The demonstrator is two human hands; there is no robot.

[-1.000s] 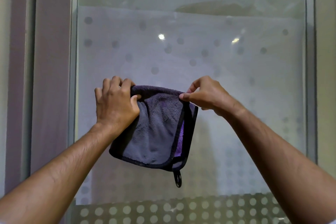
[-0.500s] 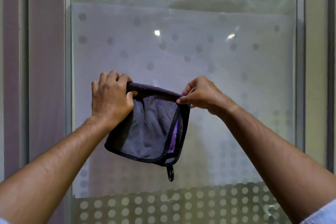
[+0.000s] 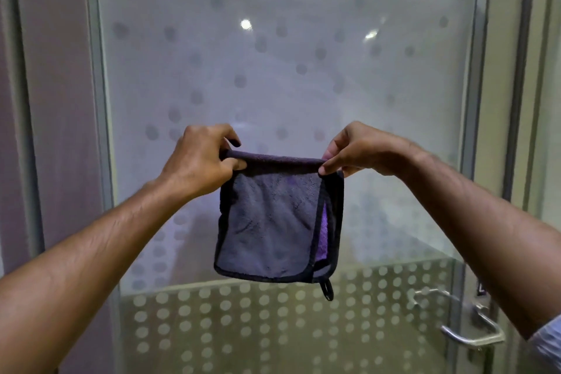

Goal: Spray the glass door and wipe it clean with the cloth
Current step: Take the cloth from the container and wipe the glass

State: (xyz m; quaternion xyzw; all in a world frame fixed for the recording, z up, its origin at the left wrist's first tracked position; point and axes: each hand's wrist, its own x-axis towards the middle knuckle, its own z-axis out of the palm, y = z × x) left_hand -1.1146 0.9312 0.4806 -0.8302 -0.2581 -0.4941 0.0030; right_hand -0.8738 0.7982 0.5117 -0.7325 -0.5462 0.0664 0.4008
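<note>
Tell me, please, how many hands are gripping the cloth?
2: the left hand pinches the cloth's top left corner, the right hand its top right corner.

Cloth (image 3: 273,222) top corners hidden under fingers; door handle (image 3: 473,334) partly behind right forearm.

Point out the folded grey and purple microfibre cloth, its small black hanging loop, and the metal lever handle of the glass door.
Grey and purple microfibre cloth (image 3: 270,228): head view, middle of the grey front face.
Black hanging loop (image 3: 328,290): head view, the loop's lower curve.
Metal lever handle (image 3: 473,338): head view, the horizontal bar.
</note>
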